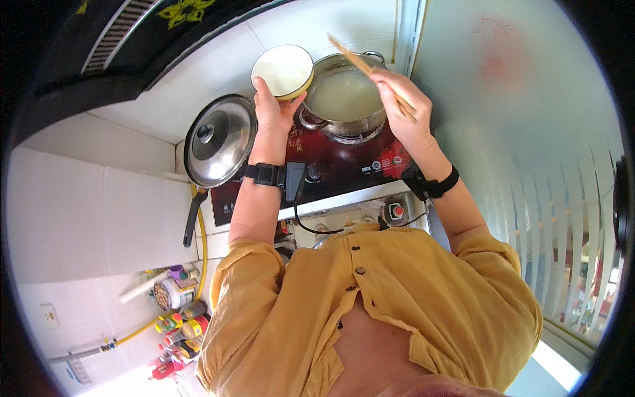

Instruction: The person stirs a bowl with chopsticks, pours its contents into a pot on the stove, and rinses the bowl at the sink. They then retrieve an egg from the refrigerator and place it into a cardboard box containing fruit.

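Observation:
My left hand (pixel 274 111) holds a bowl (pixel 284 69) with a white inside and a yellow outside, thumb on its rim. The bowl is tilted towards me, beside the left rim of a two-handled steel pot (pixel 347 128). Cloudy pale liquid (pixel 347 94) fills much of the pot, which stands on a burner. In my right hand (pixel 408 106) is a slim wooden utensil (pixel 351 55), apparently chopsticks held together. It slants up and left above the pot's right side, its far end clear of the liquid.
A dark red gas cooktop (pixel 342 159) lies under the pot. Left of it rests a pan (pixel 191 218) with a domed steel lid (pixel 223 144). A yellow hose (pixel 202 238) runs down the left wall near several bottles (pixel 191 327). A frosted glass panel (pixel 476 124) bounds the right side; a range hood (pixel 119 44) hangs upper left.

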